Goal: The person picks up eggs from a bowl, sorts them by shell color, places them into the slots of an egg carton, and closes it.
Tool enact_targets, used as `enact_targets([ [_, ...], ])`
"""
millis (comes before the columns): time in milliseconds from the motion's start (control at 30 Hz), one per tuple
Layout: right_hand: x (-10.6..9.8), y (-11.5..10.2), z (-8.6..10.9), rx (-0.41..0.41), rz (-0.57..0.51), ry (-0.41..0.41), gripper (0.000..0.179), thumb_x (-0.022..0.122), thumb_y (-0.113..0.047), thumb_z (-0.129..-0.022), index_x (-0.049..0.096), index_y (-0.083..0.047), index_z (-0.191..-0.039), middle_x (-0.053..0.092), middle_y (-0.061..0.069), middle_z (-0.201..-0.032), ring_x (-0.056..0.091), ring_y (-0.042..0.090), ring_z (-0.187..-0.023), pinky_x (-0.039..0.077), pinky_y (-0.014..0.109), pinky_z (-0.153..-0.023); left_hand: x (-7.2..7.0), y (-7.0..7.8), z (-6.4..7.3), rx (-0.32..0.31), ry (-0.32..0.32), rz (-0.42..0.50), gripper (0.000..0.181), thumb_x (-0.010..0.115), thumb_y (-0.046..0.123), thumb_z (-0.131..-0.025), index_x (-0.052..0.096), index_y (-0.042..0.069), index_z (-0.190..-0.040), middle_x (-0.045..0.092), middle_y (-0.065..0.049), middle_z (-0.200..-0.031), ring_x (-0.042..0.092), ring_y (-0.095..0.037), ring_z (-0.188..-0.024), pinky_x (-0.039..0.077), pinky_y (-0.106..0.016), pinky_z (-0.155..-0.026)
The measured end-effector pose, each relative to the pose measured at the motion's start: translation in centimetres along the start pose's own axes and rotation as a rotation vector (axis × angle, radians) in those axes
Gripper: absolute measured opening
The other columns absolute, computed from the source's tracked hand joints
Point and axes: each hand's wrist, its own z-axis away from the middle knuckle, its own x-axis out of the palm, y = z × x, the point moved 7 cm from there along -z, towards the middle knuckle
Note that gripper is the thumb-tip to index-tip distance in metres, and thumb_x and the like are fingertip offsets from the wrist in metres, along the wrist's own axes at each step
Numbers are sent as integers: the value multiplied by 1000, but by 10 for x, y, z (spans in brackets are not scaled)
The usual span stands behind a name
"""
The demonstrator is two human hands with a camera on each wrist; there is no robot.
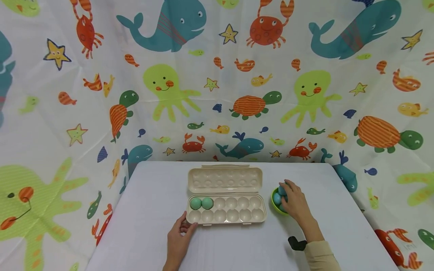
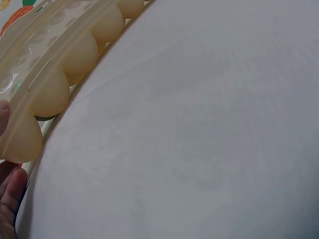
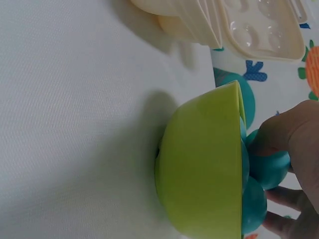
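Observation:
A cream plastic egg carton (image 1: 226, 223) lies with its lid folded back on a white table. Two green eggs (image 1: 201, 203) sit side by side in the two leftmost cups of its back row. My left hand (image 1: 179, 240) grips the carton's front left corner, thumb at the rim and fingers low against the outer cup. To the right of the carton stands a lime green bowl (image 3: 202, 167) of blue-green eggs (image 3: 254, 206). Over the bowl, my right hand (image 1: 296, 200) holds a blue-green egg (image 3: 270, 169) between thumb and fingers, at the top of the pile.
The carton's lid (image 1: 225, 180) lies behind the cups, toward the table's back edge. A patterned sea-animal cloth (image 1: 217, 113) hangs behind the white table (image 1: 149, 203) and at both sides. A black band piece (image 1: 297, 244) shows at my right wrist.

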Motion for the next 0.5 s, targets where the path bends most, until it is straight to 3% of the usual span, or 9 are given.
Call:
enact_targets([
  [200,-1,-1,-2,-9,15,2,50,73,1,-83,60,0,-131,50,26,-141,51,53,-122,45,68,-92,0,0,-1,-4,-7,17,59,87,22,-78,65,8,-131,73,3,-86,60,0,-68,48,-14,-59],
  [500,3,0,-5,44,43,-125,53,69,1,-88,54,-1,-139,45,27,-144,47,52,-126,42,68,-98,-1,3,0,-9,-14,-5,60,86,24,-79,64,7,-131,72,3,-88,60,1,-68,48,-15,-59],
])
